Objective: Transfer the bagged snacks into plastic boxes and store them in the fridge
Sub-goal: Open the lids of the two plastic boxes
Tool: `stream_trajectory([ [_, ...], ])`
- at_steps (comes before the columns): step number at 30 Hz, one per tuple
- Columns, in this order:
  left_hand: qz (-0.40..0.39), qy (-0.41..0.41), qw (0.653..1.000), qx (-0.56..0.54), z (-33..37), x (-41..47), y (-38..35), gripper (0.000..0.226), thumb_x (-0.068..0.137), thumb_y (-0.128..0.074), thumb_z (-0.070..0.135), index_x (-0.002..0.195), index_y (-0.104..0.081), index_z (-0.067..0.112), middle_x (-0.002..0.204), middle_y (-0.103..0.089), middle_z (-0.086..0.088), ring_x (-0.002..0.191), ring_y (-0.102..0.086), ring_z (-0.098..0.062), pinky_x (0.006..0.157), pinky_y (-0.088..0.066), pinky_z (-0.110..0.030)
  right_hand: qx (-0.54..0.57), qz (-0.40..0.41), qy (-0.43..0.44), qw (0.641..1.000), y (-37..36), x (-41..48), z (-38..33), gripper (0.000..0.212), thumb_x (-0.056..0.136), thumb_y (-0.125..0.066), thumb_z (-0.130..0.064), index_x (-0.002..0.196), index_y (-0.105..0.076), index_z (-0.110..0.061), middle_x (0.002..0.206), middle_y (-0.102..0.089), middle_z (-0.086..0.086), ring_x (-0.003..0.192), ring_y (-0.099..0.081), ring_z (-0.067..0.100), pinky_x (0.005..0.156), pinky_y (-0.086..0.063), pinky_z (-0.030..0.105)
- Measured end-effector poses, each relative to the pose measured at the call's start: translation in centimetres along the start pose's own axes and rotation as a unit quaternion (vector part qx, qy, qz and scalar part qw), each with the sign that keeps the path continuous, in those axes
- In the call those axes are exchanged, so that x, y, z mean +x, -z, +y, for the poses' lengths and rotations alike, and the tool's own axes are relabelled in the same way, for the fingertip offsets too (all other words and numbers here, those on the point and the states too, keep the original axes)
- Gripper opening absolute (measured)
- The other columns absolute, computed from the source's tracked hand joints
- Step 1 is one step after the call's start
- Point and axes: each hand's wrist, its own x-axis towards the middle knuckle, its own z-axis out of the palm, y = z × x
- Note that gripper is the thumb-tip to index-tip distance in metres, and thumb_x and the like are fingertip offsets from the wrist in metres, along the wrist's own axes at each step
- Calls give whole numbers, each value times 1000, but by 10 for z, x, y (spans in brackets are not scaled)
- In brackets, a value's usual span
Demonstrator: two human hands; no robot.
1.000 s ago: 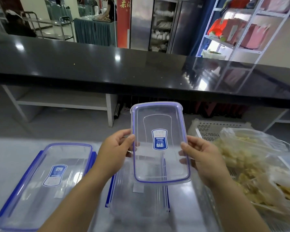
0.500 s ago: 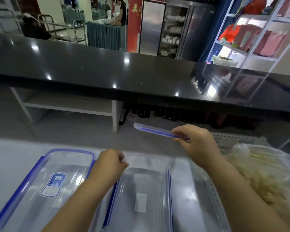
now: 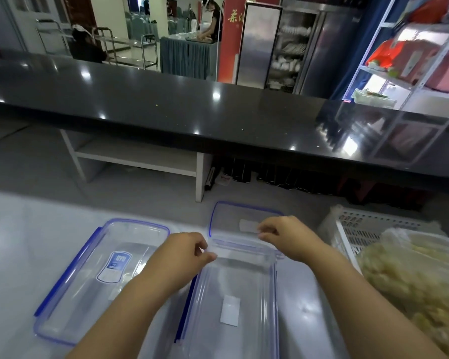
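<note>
An open clear plastic box [image 3: 233, 294] with blue clips stands on the white table in front of me. Its lid [image 3: 231, 218] lies flat on the table just beyond the box's far end. My right hand [image 3: 285, 237] is over the lid's near edge, fingertips pinched on it. At the box's far left corner, my left hand [image 3: 187, 252] has thumb and finger closed on the rim. A second box [image 3: 101, 275], lid on and blue label up, lies to the left. Clear bags of pale yellow snacks [image 3: 412, 275] sit at the right.
A white perforated basket [image 3: 360, 229] holds the snack bags at the table's right edge. Beyond the table runs a long black counter [image 3: 218, 117], with metal shelving [image 3: 412, 81] at the far right and a steel fridge [image 3: 322, 42] behind it.
One second ago both hands held the lid upright above the box. My right hand then carried it forward and laid it flat beyond the box, while my left hand dropped to the box's rim.
</note>
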Motion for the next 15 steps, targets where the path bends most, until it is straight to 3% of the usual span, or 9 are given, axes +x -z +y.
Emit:
stream_trajectory([
  [3,-19,-53,997,53,3,-15,16,32,84,-59,50,109,-62,29,99,-61,13,86,-59,-5,79,-50,-24,-25,18,-10,999,15,-18,-7,31,92,-57,-37,119,-62,-23,114,-67,-2,98,-62,16,86,-51,31],
  [8,7,-84,994,63,-5,-39,43,32,85,-57,51,111,-61,32,92,-58,19,83,-56,1,81,-49,-20,-54,40,5,998,32,-50,-34,39,92,-55,-43,126,-55,-24,115,-64,-4,99,-60,16,86,-50,31],
  [15,109,-3,994,-3,-44,-79,62,9,83,-64,41,90,-63,35,85,-66,18,77,-61,1,64,-42,-8,-48,22,92,994,17,-68,-76,45,91,-51,-51,130,-51,-29,118,-62,-10,101,-59,12,86,-50,30],
])
